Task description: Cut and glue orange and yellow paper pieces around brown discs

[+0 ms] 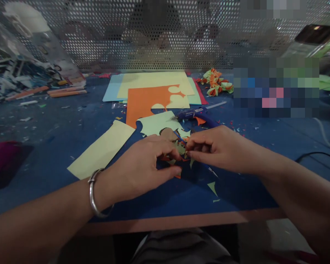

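A small heap of green and orange paper scraps [180, 148] lies between my two hands. My left hand [145, 165], with a silver bangle at its wrist, curves around the heap's left side; its thumb and index finger are apart. On the right side, the fingertips of my right hand [211, 146] pinch together at the scraps; the piece between them is partly hidden. Just behind are a cut pale green sheet [156, 123] and a blue glue gun [192, 113] with a clear glue stick in its back. A pale yellow strip [101, 150] lies beside my left hand.
An orange sheet with round cut-outs [140, 99] lies on yellow and blue sheets. Orange-green paper flowers [216, 82] sit behind. Chalk-like sticks [67, 91] and a bottle [48, 47] stand left. A black cable [316, 153] runs right. A perforated metal screen [107, 36] closes the back.
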The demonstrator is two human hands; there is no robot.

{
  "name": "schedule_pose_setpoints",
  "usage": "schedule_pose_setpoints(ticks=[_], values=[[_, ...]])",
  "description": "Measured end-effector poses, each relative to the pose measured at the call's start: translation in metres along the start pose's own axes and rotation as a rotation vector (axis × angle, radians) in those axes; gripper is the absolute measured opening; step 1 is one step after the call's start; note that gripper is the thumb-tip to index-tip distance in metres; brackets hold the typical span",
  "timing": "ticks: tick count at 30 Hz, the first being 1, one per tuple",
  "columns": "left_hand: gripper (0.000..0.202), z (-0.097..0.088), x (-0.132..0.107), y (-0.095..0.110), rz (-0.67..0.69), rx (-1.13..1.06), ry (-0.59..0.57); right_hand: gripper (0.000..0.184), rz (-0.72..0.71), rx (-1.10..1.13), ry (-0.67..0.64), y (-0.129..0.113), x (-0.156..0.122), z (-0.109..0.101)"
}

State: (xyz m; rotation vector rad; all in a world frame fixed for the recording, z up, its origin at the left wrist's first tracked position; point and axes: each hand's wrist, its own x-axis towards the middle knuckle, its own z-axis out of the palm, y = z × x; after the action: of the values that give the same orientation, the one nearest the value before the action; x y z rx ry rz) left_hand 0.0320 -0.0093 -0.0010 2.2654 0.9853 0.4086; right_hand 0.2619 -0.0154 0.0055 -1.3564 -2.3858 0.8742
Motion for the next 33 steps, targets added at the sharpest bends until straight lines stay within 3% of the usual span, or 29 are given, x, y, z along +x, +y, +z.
schedule_pose_setpoints(ticks=[4,9,15,23,29,33], values=[[0.010,0.006,-0.001,0.001,0.033,0.067,-0.050,0.014,-0.034,-0.044,-0.057,0.002,0.000,0.001],[0.013,0.006,0.000,0.000,0.095,0.137,0.001,0.014,-0.041,-0.140,-0.102,0.000,-0.001,0.001],[0.008,0.001,-0.005,0.004,-0.013,-0.128,0.066,0.014,-0.042,-0.145,-0.116,-0.002,-0.002,0.000],[0.010,0.005,0.000,-0.002,-0.140,-0.392,0.187,0.017,-0.077,0.071,0.099,-0.006,-0.007,0.000],[0.010,0.007,0.003,-0.002,-0.151,-0.440,0.234,0.023,-0.075,0.156,0.137,-0.008,-0.006,0.007],[0.015,0.008,0.007,-0.001,-0.179,-0.592,0.225,0.021,-0.084,0.170,0.166,-0.008,-0.005,0.009]])
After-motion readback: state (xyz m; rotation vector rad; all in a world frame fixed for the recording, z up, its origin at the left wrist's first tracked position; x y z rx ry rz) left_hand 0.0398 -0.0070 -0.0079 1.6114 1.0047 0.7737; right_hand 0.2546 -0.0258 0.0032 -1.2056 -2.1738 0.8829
